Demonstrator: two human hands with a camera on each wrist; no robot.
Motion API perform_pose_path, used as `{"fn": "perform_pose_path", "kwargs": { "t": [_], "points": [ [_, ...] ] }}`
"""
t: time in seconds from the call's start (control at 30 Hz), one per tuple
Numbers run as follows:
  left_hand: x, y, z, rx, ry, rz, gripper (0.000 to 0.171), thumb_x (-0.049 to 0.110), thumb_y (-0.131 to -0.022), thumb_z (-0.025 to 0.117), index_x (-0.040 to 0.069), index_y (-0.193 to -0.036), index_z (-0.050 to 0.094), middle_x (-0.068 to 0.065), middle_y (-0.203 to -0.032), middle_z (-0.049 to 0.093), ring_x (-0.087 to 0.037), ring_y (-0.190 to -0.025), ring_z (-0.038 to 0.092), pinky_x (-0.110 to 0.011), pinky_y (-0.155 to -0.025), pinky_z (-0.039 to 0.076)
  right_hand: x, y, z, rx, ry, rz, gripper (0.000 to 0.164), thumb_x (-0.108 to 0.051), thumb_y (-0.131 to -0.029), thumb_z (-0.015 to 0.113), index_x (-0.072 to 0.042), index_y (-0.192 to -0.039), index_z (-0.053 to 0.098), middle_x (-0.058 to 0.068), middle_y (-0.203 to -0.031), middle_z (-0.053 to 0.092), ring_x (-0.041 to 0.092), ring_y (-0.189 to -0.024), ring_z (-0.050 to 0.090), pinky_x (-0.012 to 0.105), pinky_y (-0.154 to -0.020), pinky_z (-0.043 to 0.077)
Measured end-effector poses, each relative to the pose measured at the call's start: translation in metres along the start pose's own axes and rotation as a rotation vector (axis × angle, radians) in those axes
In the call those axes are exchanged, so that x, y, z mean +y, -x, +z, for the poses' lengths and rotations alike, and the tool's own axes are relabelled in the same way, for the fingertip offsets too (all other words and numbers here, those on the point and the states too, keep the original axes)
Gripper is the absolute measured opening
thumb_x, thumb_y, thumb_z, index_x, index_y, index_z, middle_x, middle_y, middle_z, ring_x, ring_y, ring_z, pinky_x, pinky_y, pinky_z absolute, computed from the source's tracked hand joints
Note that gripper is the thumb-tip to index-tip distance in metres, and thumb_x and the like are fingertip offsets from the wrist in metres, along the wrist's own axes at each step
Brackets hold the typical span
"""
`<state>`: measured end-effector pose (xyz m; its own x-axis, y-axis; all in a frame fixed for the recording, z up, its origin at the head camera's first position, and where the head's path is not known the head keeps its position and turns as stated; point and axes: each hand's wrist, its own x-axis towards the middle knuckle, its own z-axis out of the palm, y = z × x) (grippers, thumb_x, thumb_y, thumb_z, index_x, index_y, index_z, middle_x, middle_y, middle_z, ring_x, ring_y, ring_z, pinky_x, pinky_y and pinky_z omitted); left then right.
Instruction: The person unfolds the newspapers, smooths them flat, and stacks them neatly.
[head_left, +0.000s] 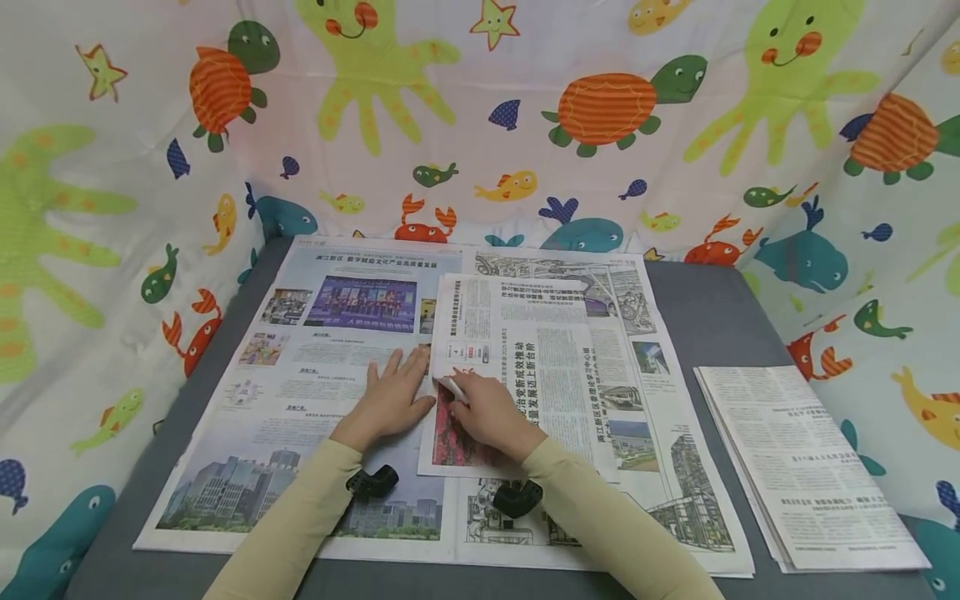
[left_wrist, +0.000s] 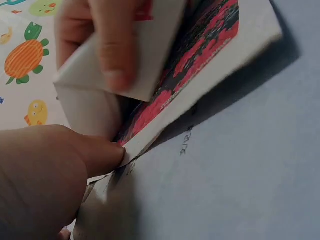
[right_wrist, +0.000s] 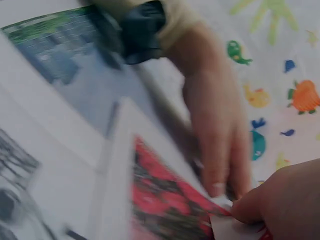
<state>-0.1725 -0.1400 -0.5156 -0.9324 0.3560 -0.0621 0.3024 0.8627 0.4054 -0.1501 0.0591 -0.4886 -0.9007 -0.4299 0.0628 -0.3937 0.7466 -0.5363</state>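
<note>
There's your rectangular white newsprint sheet (head_left: 555,367) on the wide printed newspaper (head_left: 307,387), white newspaper stack (head_left: 810,467) to the right, grey tabletop (head_left: 705,325) beneath!

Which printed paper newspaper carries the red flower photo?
The smaller white newspaper under the right hand; no such photo shows on the large spread-open newspaper beneath it or the folded newspaper stack at right.
</note>
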Motion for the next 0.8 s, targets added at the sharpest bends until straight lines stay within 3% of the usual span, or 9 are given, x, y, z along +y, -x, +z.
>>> {"fn": "perform_pose_path", "kwargs": {
  "t": [0.07,0.13,0.27,0.37,0.5,0.63,0.8],
  "points": [
    [0.000,0.001,0.000,-0.008,0.008,-0.001,0.081,0.035,-0.100,0.060,0.007,-0.164,0.018,-0.017,-0.169,0.022,-0.050,-0.156,0.012,-0.080,-0.116,0.004,0.001,-0.001,-0.009,0.046,-0.049,0.027,0.031,-0.010,-0.097,0.064,-0.005,-0.127,0.068,0.017,-0.117,0.075,0.030,-0.093,0.074,0.044,-0.079,0.059],
    [0.001,0.001,-0.001,-0.014,0.012,-0.002,0.082,0.035,-0.100,0.060,0.007,-0.164,0.016,-0.017,-0.170,0.020,-0.050,-0.156,0.011,-0.080,-0.116,0.003,0.002,-0.001,-0.018,0.083,-0.095,0.061,0.026,-0.009,-0.097,0.063,-0.006,-0.123,0.069,0.016,-0.110,0.076,0.022,-0.077,0.069,0.038,-0.072,0.056],
    [0.001,0.002,-0.002,-0.027,0.002,0.010,0.078,0.035,-0.101,0.058,0.011,-0.164,0.018,-0.017,-0.171,0.018,-0.050,-0.156,0.009,-0.081,-0.115,0.003,0.006,0.003,-0.042,0.150,-0.200,0.127,0.029,-0.009,-0.097,0.062,-0.006,-0.125,0.068,0.018,-0.119,0.074,0.015,-0.064,0.058,0.032,-0.061,0.049],
    [0.001,0.002,-0.003,-0.029,-0.020,0.034,0.068,0.035,-0.103,0.056,0.016,-0.162,0.029,-0.018,-0.170,0.019,-0.052,-0.156,0.010,-0.082,-0.114,0.005,0.010,0.007,-0.067,0.208,-0.315,0.163,0.029,-0.009,-0.095,0.062,-0.005,-0.123,0.068,0.022,-0.110,0.075,0.014,-0.054,0.051,0.028,-0.050,0.043],
    [0.001,0.003,-0.005,-0.027,-0.032,0.056,0.059,0.035,-0.104,0.054,0.018,-0.159,0.039,-0.020,-0.170,0.020,-0.053,-0.155,0.012,-0.083,-0.114,0.007,0.022,0.019,-0.105,0.362,-0.389,0.179,0.028,-0.007,-0.093,0.064,-0.001,-0.120,0.069,0.025,-0.095,0.074,0.008,-0.058,0.055,0.023,-0.049,0.045],
    [0.001,0.003,-0.004,-0.031,-0.020,0.059,0.059,0.035,-0.104,0.054,0.018,-0.158,0.040,-0.020,-0.170,0.020,-0.053,-0.155,0.012,-0.083,-0.114,0.007,0.043,0.038,-0.139,0.549,-0.412,0.216,0.029,-0.007,-0.095,0.065,0.001,-0.123,0.068,0.024,-0.104,0.074,-0.001,-0.070,0.060,0.017,-0.058,0.050],
    [-0.001,0.001,-0.002,-0.023,-0.017,0.064,0.060,0.035,-0.102,0.056,0.015,-0.157,0.042,-0.021,-0.168,0.023,-0.054,-0.154,0.014,-0.083,-0.113,0.010,0.076,0.065,-0.170,0.736,-0.601,0.375,0.032,-0.005,-0.096,0.065,0.001,-0.128,0.063,-0.003,-0.100,0.071,-0.003,-0.081,0.064,0.013,-0.065,0.055]
  ]
}}
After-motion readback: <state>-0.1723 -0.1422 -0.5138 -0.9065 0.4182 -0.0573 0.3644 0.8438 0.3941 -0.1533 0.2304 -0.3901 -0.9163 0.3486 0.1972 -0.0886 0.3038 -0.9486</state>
